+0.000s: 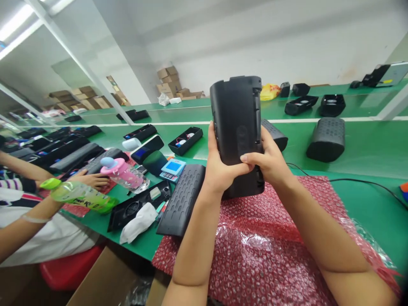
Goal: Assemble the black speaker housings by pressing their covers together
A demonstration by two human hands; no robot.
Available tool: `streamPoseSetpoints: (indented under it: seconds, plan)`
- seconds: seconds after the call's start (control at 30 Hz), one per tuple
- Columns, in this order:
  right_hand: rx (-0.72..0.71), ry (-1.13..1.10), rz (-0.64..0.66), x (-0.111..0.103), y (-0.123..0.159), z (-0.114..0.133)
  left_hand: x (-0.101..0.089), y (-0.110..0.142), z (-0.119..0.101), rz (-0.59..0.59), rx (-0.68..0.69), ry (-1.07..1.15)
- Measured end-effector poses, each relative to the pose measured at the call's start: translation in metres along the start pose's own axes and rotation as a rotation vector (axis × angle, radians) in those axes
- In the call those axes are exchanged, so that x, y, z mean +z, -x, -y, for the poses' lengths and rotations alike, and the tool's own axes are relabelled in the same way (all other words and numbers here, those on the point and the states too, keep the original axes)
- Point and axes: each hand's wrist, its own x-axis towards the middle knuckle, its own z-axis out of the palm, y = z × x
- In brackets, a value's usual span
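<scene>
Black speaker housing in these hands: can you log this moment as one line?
left hand: holds black speaker housing | right hand: holds same housing | beneath: red bubble wrap

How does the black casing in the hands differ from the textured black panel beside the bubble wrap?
The black casing stands upright between the left hand and right hand, while the textured black panel lies on the green bench. The casing's face looks smooth; the panel has rows of oblong dimples. The casing looks bulkier than the thin panel. Both are black, long and round-cornered.
</scene>
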Motion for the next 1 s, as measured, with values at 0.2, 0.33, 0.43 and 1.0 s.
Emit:
streamPoseSetpoints:
  seconds: [0.2,0.33,0.43,1.0]
  plan:
    - [0.019,0.005,0.001,0.004,0.006,-0.001,-0.003,0.005,0.0,0.036,-0.013,-0.008]
    - [-0.01,-0.012,-0.023,0.009,0.011,0.002,-0.003,0.008,-0.006,0.055,0.012,-0.002]
    - [-0.051,-0.015,-0.035,0.012,0.015,0.007,-0.004,0.012,-0.012,0.056,0.028,-0.022]
    - [-0.063,-0.057,-0.035,0.012,0.021,0.011,-0.002,0.017,-0.018,0.051,0.064,-0.042]
